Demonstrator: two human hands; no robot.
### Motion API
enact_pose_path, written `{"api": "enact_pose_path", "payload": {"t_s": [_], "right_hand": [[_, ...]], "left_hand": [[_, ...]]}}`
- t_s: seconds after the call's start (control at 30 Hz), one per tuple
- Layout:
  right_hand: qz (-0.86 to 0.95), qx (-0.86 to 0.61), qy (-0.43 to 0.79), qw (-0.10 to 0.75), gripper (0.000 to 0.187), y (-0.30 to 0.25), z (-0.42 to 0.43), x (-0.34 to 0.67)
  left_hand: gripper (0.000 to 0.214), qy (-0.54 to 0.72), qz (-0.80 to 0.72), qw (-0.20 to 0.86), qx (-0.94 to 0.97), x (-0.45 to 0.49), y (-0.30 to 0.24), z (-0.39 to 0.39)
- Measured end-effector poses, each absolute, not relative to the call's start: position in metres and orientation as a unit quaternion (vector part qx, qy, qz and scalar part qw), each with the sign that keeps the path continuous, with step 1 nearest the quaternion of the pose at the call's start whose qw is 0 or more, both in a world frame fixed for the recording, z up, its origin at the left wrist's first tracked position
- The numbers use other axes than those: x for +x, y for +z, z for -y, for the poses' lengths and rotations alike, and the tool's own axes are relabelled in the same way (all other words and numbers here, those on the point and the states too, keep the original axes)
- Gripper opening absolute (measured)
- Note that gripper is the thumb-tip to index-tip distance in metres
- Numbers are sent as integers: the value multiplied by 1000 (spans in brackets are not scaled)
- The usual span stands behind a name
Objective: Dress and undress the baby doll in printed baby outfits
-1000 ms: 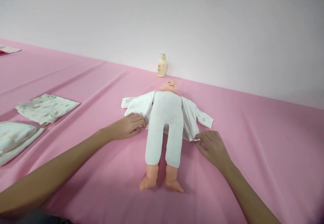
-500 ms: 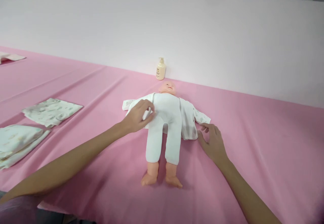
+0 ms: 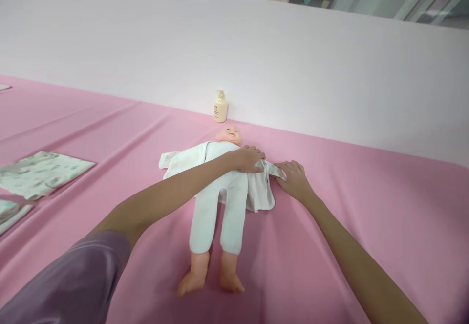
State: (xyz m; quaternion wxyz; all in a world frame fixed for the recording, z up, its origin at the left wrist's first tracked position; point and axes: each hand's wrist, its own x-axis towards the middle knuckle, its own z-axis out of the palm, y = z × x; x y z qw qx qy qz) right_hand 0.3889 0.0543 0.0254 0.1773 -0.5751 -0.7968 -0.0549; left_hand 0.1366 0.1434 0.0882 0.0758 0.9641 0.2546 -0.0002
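A baby doll (image 3: 231, 219) lies on its back in white trousers pulled high over its body, its bare feet towards me. Under and around it is an open white baby jacket (image 3: 261, 197), spread to both sides. My left hand (image 3: 249, 159) reaches across the doll's chest, fingers curled on the jacket near the sleeve at the right. The cuff end of that same patterned sleeve (image 3: 276, 171) is pinched in my right hand (image 3: 295, 181), just beyond the doll's side. The doll's hand there does not show.
A cream pump bottle (image 3: 220, 108) stands behind the doll's head, by the white wall (image 3: 234, 45). Folded printed cloths (image 3: 46, 170) lie at the left on the pink table cover (image 3: 330, 206), which has long creases.
My left hand has crossed over the doll from the left to the sleeve at the right. My right hand has closed on the cuff. The view has shifted right and tilted up slightly.
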Motion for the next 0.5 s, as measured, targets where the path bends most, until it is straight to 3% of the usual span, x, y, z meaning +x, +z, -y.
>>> {"api": "enact_pose_path", "payload": {"t_s": [0.23, 0.33, 0.5], "right_hand": [[850, -495, -51, 173, 32, 34, -69, 416], [836, -516, -24, 186, 37, 25, -66, 414], [768, -588, -93, 236, 47, 18, -33, 383]], "left_hand": [[71, 6, -280, 38, 959, 136, 71, -138], [71, -6, -285, 31, 958, 138, 70, -136], [71, -1, -290, 80, 954, 138, 78, -141]]}}
